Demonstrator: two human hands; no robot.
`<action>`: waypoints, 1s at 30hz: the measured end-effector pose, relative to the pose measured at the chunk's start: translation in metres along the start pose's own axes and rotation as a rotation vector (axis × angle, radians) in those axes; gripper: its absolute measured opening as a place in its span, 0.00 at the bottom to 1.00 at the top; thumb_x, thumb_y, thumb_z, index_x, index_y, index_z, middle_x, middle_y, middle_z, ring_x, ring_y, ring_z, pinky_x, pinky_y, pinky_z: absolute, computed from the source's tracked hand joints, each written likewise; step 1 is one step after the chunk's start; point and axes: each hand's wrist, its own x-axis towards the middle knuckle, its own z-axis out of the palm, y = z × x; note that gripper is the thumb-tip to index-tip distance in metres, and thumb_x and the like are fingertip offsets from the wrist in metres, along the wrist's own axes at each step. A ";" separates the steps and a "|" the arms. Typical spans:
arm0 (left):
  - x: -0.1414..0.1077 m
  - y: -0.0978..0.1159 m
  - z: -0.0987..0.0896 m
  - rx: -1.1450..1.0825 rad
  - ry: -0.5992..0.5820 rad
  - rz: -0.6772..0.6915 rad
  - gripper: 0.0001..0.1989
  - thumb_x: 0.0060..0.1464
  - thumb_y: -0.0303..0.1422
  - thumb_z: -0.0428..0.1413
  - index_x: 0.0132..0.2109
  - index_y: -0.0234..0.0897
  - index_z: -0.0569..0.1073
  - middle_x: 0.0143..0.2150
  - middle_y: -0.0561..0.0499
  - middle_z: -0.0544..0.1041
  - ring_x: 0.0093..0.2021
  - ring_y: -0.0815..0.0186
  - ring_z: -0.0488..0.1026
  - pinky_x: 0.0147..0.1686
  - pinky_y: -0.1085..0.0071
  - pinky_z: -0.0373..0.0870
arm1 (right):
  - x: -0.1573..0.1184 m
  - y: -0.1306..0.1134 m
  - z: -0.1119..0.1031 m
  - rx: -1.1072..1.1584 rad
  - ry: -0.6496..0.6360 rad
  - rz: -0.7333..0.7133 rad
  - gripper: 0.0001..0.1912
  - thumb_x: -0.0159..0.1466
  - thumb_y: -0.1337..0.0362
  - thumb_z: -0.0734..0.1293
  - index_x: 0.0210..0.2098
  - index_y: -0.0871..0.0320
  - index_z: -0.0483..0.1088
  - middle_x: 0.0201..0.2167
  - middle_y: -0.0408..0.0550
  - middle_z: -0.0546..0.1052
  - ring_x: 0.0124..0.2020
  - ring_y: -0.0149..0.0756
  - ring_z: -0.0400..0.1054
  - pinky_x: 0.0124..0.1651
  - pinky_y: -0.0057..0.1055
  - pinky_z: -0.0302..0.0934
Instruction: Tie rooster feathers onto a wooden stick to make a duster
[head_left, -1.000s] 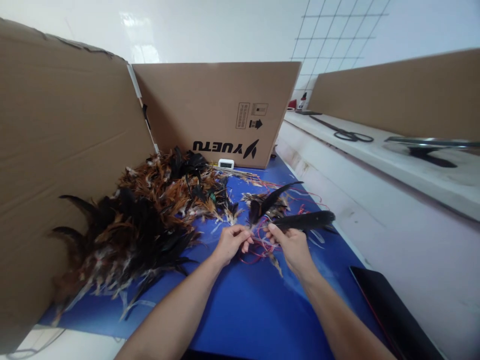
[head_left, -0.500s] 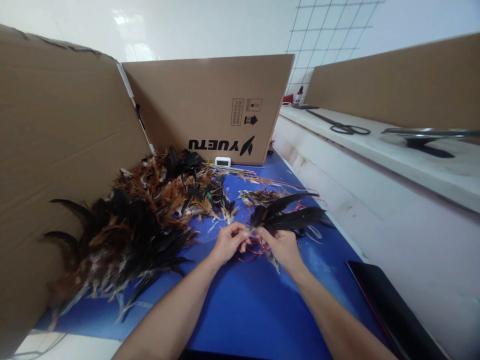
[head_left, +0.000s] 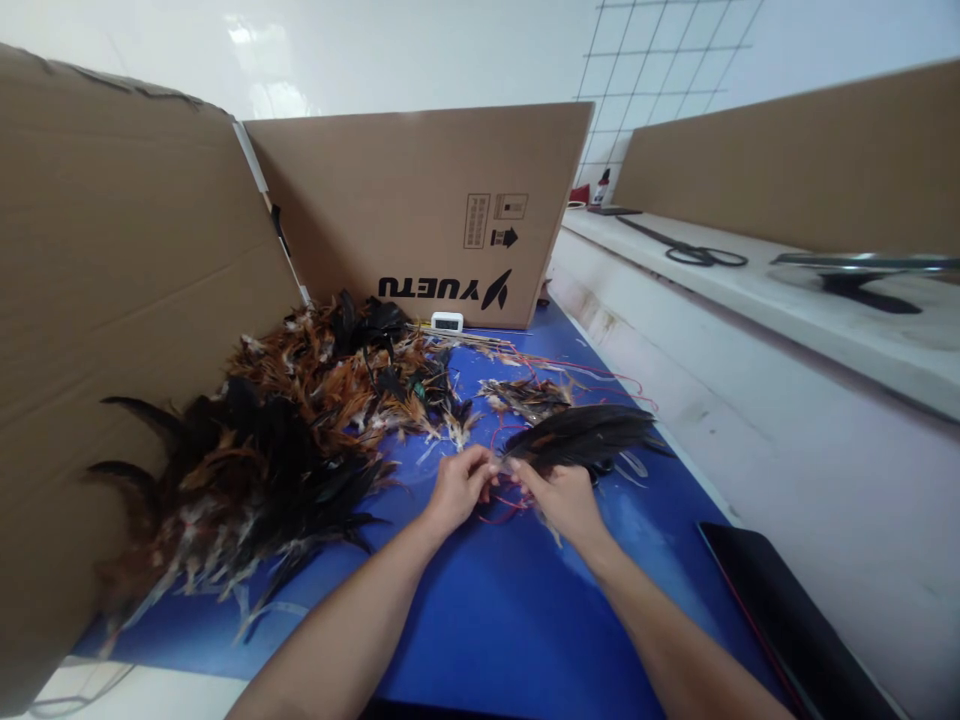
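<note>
Dark, long feathers (head_left: 589, 435) in a bunch point away to the right from between my fingers. My left hand (head_left: 460, 487) pinches their pale base end. Close against it, my right hand (head_left: 561, 500) is closed on the same bunch, thumb and forefinger near the quills. Red string (head_left: 504, 515) lies in loops under and around both hands. Just beyond them is a small heap of brownish feathers (head_left: 525, 398). The exact grip at the quills is too small to make out.
A large pile of brown and black feathers (head_left: 255, 480) covers the table's left side against a cardboard wall (head_left: 112, 300). Behind stand a cardboard box (head_left: 405, 200) and a small white digital display (head_left: 447, 322). Scissors (head_left: 705, 254) lie on the right ledge; a black flat object (head_left: 780, 600) rests below.
The feathers, spread apart before, now lie together in one narrower bunch, turned slightly between my fingers. Both hands stay in nearly the same place.
</note>
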 end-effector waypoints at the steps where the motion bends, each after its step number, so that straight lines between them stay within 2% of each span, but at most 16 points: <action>1: 0.000 0.001 0.000 0.026 0.005 0.014 0.12 0.56 0.37 0.50 0.29 0.34 0.68 0.17 0.57 0.66 0.16 0.75 0.63 0.20 0.79 0.59 | 0.000 0.000 0.000 0.012 -0.006 0.001 0.18 0.54 0.52 0.66 0.23 0.62 0.74 0.19 0.50 0.76 0.20 0.36 0.68 0.23 0.29 0.60; 4: -0.001 0.002 0.000 0.070 0.018 0.042 0.12 0.57 0.36 0.50 0.28 0.35 0.68 0.17 0.57 0.65 0.17 0.75 0.63 0.21 0.79 0.59 | 0.000 0.001 0.002 0.060 -0.010 -0.027 0.17 0.55 0.52 0.66 0.26 0.62 0.75 0.22 0.51 0.78 0.21 0.37 0.70 0.25 0.30 0.63; 10: -0.001 0.000 -0.001 0.077 0.004 0.048 0.12 0.56 0.36 0.50 0.28 0.34 0.69 0.18 0.56 0.66 0.18 0.74 0.64 0.22 0.78 0.59 | 0.002 0.005 0.002 0.086 -0.017 -0.045 0.17 0.54 0.52 0.67 0.25 0.62 0.75 0.22 0.52 0.78 0.20 0.36 0.70 0.23 0.29 0.63; 21: 0.005 -0.001 -0.004 -0.155 -0.056 -0.017 0.13 0.53 0.39 0.55 0.29 0.32 0.72 0.21 0.54 0.70 0.17 0.76 0.62 0.18 0.79 0.58 | 0.001 -0.007 -0.004 0.074 -0.042 -0.024 0.16 0.54 0.54 0.67 0.22 0.62 0.74 0.19 0.51 0.77 0.20 0.37 0.69 0.21 0.28 0.61; 30: 0.006 -0.001 -0.006 -0.261 -0.089 -0.086 0.15 0.50 0.42 0.57 0.29 0.32 0.69 0.22 0.54 0.71 0.16 0.77 0.61 0.18 0.79 0.57 | -0.001 -0.019 -0.011 0.064 -0.032 0.006 0.14 0.52 0.55 0.67 0.19 0.61 0.72 0.17 0.49 0.75 0.20 0.36 0.67 0.23 0.29 0.60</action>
